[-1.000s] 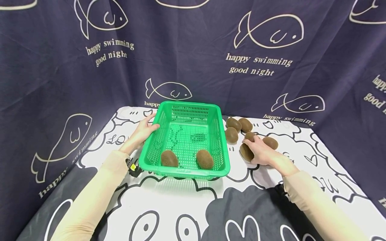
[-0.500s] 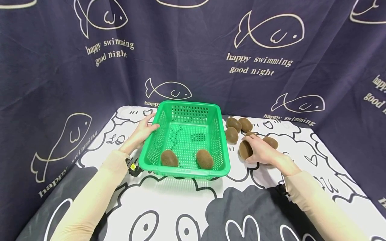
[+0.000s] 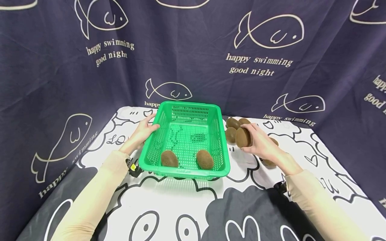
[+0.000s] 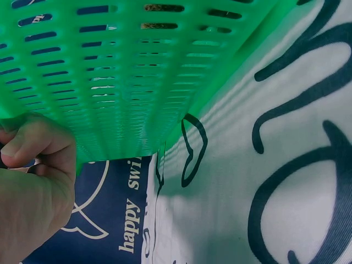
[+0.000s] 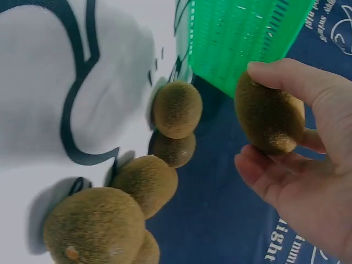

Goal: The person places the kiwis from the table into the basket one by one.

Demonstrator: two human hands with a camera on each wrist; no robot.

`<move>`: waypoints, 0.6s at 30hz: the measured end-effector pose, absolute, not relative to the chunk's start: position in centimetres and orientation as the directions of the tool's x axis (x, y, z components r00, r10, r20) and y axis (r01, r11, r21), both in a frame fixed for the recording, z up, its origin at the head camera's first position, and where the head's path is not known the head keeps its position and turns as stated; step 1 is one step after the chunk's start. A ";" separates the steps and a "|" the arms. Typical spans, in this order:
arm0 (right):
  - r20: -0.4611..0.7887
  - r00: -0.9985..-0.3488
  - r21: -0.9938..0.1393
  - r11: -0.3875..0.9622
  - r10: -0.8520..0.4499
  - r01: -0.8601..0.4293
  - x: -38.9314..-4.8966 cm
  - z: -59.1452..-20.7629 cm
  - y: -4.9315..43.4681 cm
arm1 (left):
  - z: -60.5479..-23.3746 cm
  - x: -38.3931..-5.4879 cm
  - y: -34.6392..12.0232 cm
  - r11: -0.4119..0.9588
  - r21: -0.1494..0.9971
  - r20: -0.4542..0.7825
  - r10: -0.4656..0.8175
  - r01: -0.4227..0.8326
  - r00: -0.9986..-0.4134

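A green plastic basket (image 3: pixel 184 172) with slotted walls stands in the middle of the table in the head view. Two brown kiwis, one left (image 3: pixel 169 158) and one right (image 3: pixel 204 159), lie inside along its near wall. My left hand (image 3: pixel 142 131) grips the basket's left rim, thumb over the edge. In the left wrist view that hand (image 4: pixel 41 170) is curled at the slotted wall (image 4: pixel 126 88). My right hand (image 3: pixel 263 143) pinches a kiwi (image 3: pixel 243 137) between thumb and fingers, right of the basket. The right wrist view shows this kiwi (image 5: pixel 269 113) held off the table.
Several loose kiwis lie right of the basket, among them one by its wall (image 3: pixel 231 135) and one partly behind my right hand (image 3: pixel 268 163). A patterned white and black cloth (image 3: pixel 163 204) covers the table. A dark blue curtain (image 3: pixel 196 67) hangs behind.
My right hand has lifted a kiwi off the table and brought it up and slightly left, toward the basket. The left hand and the basket have stayed in place.
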State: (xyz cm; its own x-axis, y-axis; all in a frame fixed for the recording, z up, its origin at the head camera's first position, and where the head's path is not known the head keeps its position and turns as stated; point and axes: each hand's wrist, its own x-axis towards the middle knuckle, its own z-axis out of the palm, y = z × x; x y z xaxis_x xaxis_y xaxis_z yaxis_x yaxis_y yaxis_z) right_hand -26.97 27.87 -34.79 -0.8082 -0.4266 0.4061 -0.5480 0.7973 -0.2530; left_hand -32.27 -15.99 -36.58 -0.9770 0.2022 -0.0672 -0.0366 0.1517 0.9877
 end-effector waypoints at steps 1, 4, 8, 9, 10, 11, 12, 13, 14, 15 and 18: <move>0.422 -0.802 -0.258 0.792 -0.423 -0.553 -26.9 -34.6 27.8 | -36.8 -32.4 -16.0 0.151 0.988 -0.065 0.200 -0.035 -0.978; 0.483 -0.771 -0.262 0.772 -0.415 -0.579 -26.7 -34.0 27.5 | -37.3 -32.8 -16.1 0.156 0.987 -0.055 0.194 -0.025 -0.979; 0.554 -0.727 -0.251 0.752 -0.406 -0.610 -26.4 -33.6 27.2 | -37.5 -32.9 -16.2 0.156 0.988 -0.047 0.192 -0.017 -0.980; 0.565 -0.719 -0.247 0.749 -0.404 -0.615 -26.3 -33.5 27.1 | -37.5 -32.9 -16.2 0.155 0.988 -0.046 0.191 -0.016 -0.981; 0.574 -0.714 -0.244 0.748 -0.402 -0.617 -26.3 -33.5 27.0 | -37.5 -32.9 -16.2 0.152 0.988 -0.045 0.191 -0.016 -0.981; 0.580 -0.709 -0.240 0.748 -0.400 -0.619 -26.2 -33.5 27.0 | -37.5 -32.9 -16.2 0.151 0.988 -0.044 0.191 -0.015 -0.981; 0.586 -0.704 -0.237 0.746 -0.402 -0.623 -26.2 -33.5 26.9 | -37.5 -32.9 -16.2 0.152 0.988 -0.043 0.190 -0.014 -0.981; 0.590 -0.701 -0.235 0.744 -0.402 -0.625 -26.2 -33.5 26.8 | -37.5 -32.9 -16.2 0.152 0.988 -0.042 0.191 -0.012 -0.981; 0.592 -0.698 -0.234 0.742 -0.403 -0.628 -26.2 -33.5 26.7 | -37.5 -32.9 -16.2 0.149 0.989 -0.040 0.191 -0.012 -0.981; 0.594 -0.696 -0.234 0.741 -0.404 -0.630 -26.2 -33.5 26.7 | -37.6 -32.9 -16.2 0.147 0.989 -0.040 0.192 -0.012 -0.981; 0.595 -0.692 -0.232 0.736 -0.410 -0.636 -26.2 -33.6 26.5 | -37.6 -32.9 -16.2 0.149 0.989 -0.041 0.193 -0.012 -0.980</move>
